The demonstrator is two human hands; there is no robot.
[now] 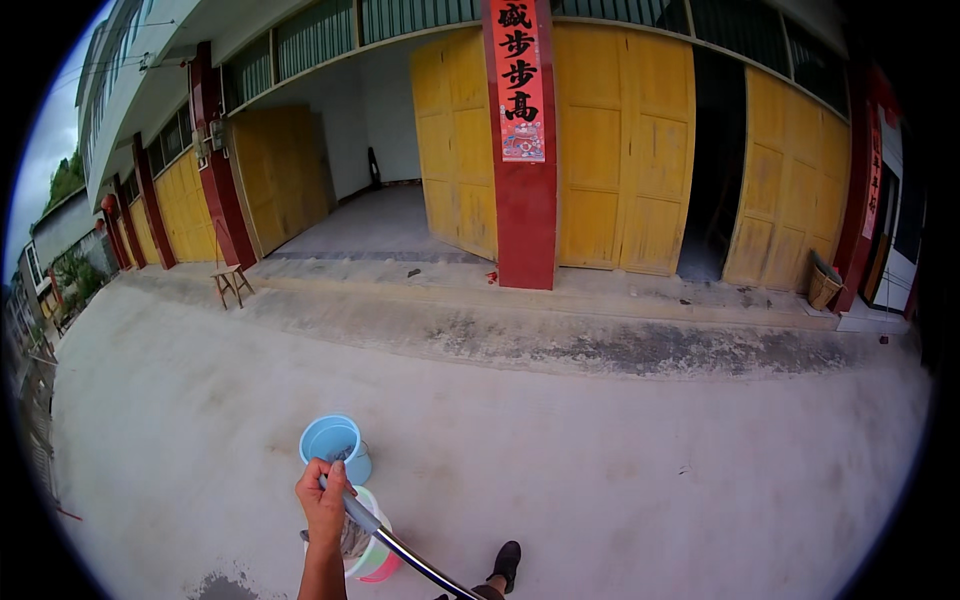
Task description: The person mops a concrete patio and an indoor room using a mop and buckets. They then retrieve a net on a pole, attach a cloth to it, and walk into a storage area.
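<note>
Head view: your left hand [321,497] is wrapped around the metal pole [404,552], which slants lower right from it; your right hand's state I cannot tell

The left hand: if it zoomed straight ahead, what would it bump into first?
Probably the blue bucket, which shows just past the left hand holding the pole. The hand may be higher than the bucket, though, so it might pass over it; this view can't settle that.
</note>
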